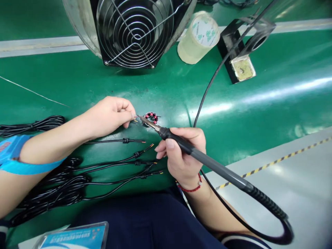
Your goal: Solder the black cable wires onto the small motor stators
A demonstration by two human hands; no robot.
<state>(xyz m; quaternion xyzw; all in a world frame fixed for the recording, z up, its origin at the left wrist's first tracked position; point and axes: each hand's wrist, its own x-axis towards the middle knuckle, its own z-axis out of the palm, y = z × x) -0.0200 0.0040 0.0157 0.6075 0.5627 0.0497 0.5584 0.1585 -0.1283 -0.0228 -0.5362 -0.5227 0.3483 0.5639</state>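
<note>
My right hand (185,155) is wrapped round the dark handle of a soldering iron (207,160), which points up and left. Its metal tip reaches the fingertips of my left hand (111,116). Those fingers are pinched on a thin wire (136,117), mostly hidden by them; a yellow-tipped end shows just below. Whether the iron's tip touches the wire, I cannot tell. Just behind the tip lies a small ring-shaped part with red and black windings (155,118), flat on the green bench and partly covered by the iron.
Black cables (62,190) with stripped ends lie coiled at the lower left, another bundle (33,125) above them. A fan with a wire guard (136,38) stands at the back, beside a tape roll (194,43) and an iron stand with sponge (242,67). The iron's cord (214,74) crosses the bench.
</note>
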